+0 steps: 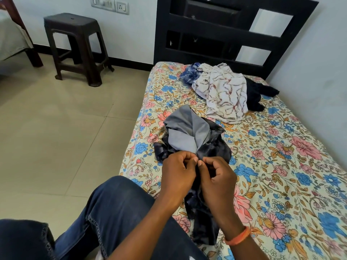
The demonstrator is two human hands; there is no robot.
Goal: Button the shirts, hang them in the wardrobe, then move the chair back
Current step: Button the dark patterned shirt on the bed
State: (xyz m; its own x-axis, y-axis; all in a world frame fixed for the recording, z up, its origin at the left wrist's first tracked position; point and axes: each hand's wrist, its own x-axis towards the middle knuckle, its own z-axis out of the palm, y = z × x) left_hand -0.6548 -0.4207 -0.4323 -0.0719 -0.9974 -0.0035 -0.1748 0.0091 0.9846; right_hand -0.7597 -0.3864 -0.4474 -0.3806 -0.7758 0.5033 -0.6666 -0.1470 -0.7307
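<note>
On the flowery bed sheet (281, 156) lies a dark shiny shirt (212, 147) with a grey inside. It is spread out from the middle of the bed down to the near edge, so the person can reach its front while sitting beside it. One knee in blue jeans (116, 209) points toward the floor.

Both hands meet at the front of the shirt, just below the grey part. The left hand (176, 173) has its fingers curled and pinches one edge of the dark cloth. The right hand (217, 177) pinches the other edge, thumb and fingers close together. The two thumbs almost touch. I think they hold the two edges together to push a button through its hole, but the button itself is too small to see. An orange band (238, 236) sits on the right wrist.

Farther up the bed, near the dark headboard (234, 34), more clothes wait in a pile: a white shirt with reddish lines (225, 96), a blue checked shirt (189, 72) poking out to its left, and something dark (257, 92) to its right. They are probably kept there, out of the way, until their turn comes.

A dark plastic stool (75, 45) stands on the tiled floor by the wall. No wardrobe shows. The job looks near its start, since nothing looks hung up yet.
</note>
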